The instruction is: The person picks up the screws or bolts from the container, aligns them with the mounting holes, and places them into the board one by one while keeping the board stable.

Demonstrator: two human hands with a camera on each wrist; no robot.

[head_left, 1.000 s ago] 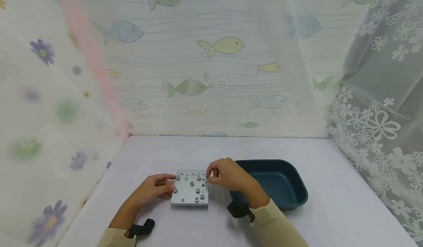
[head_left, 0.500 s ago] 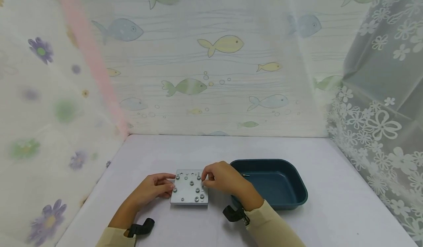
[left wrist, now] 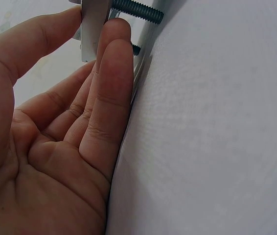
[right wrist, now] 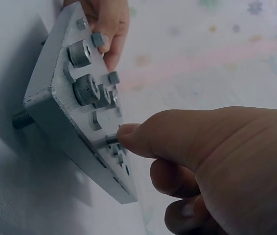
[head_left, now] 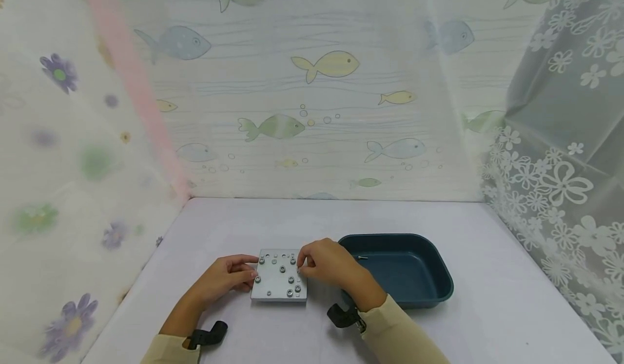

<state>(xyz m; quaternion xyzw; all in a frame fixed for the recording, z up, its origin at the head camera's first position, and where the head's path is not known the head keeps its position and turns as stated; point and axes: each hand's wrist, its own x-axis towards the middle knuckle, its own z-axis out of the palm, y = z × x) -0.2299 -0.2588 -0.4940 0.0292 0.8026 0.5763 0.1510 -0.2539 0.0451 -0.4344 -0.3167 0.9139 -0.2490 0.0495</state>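
A square silver metal plate (head_left: 273, 289) carries several socket-head bolts (right wrist: 86, 89) and has small holes and recesses on its top. My left hand (head_left: 221, 278) grips its left edge, thumb on top and fingers beneath. Threaded bolt shanks (left wrist: 138, 11) stick out of its underside, and the plate is raised off the table in the wrist views. My right hand (head_left: 333, 264) pinches a small screw (right wrist: 111, 139) between thumb and forefinger at the top face, near the right edge. The fingertips hide much of that screw.
Right of the plate stands a dark blue tray (head_left: 400, 301), partly behind my right forearm. A small metal screw (head_left: 362, 258) lies inside it near the left wall. White cloth covers the table (head_left: 234, 218), with patterned curtains (head_left: 322, 109) behind and at both sides.
My right hand has shifted slightly left and down over the plate, then stays there. The small screw in the tray has come into view. The left hand and plate keep their place.
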